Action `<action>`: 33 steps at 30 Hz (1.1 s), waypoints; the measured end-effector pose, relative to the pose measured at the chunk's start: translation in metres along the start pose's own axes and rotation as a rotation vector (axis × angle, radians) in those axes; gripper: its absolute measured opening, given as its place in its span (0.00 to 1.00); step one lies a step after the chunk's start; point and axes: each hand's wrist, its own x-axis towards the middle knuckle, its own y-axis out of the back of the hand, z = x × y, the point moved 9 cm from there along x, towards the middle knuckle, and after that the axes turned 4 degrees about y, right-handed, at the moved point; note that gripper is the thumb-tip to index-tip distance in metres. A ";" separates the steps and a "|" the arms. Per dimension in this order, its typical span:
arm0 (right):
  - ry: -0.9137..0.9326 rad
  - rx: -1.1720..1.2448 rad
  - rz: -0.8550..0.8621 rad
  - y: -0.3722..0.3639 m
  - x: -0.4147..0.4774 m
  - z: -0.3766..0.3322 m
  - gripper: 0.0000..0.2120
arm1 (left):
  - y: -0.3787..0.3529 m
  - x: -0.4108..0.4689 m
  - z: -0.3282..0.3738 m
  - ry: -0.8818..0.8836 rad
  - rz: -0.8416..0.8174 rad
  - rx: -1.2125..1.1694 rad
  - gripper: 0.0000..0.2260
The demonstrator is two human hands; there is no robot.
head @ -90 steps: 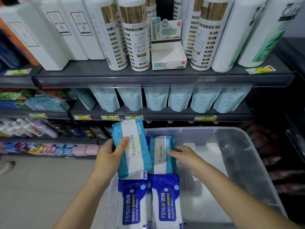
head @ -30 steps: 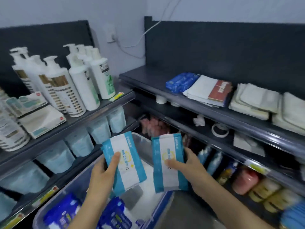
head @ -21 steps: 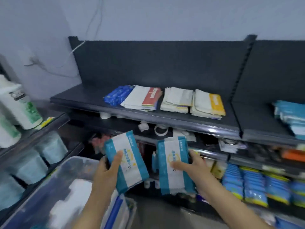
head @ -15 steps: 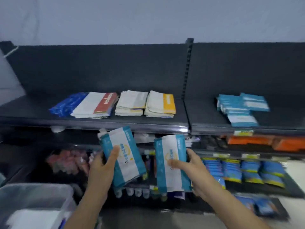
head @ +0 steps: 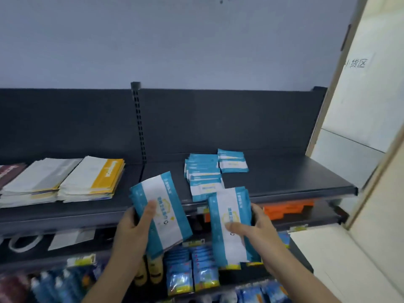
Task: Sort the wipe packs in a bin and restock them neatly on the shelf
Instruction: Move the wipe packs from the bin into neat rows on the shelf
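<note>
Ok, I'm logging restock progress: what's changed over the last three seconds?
The right hand took hold of the right pack in the bin; both hands carried their packs rightward to the shelf holding the matching stack. The left hand kept gripping the left pack.

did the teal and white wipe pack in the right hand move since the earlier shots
Yes. The teal and white wipe pack in the right hand went rightward, past the slotted dark shelf upright, to the stacked matching packs.

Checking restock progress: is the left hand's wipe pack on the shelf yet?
Not yet. The left hand grips the wipe pack, tilted, in front of the shelf edge.
</note>
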 end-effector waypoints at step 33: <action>0.154 -1.543 -0.694 0.045 0.376 0.058 0.38 | -0.187 0.257 -0.066 0.145 0.103 -0.002 0.16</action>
